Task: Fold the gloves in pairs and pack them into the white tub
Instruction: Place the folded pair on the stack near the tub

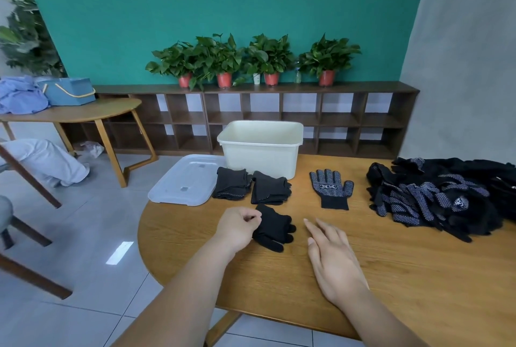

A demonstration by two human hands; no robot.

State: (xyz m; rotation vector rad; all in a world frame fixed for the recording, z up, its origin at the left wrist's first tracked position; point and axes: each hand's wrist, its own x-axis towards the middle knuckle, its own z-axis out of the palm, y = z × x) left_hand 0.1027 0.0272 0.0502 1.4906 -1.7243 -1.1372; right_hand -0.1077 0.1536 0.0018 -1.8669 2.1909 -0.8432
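where the round table curved in toward the body, both forearms reached over its near edge. left hand: fingers curled, pinching the cuff end of a folded black pair that lay on the wood; likely gripped there so the fold would hold when lifted. right hand: flat on the table just beside, fingers straight, holding nothing, apart from the fabric; judged free to steady or fetch

beyond the hands, a first bundle and a second bundle lay folded side by side, touching, staged just before the white tub and not yet packed. single dotted glove lay flat to their right, apart, probably laid out as half of the next pair. loose heap of gloves sat along the right edge, part running out of view

tub stood open at the far edge; its wall hid whatever was inside. clear lid lay left of it, close to the table rim, overhang uncertain. straight path to the tub crossed the bundles, so a lift over them seemed needed; broad bare wood lay near and right
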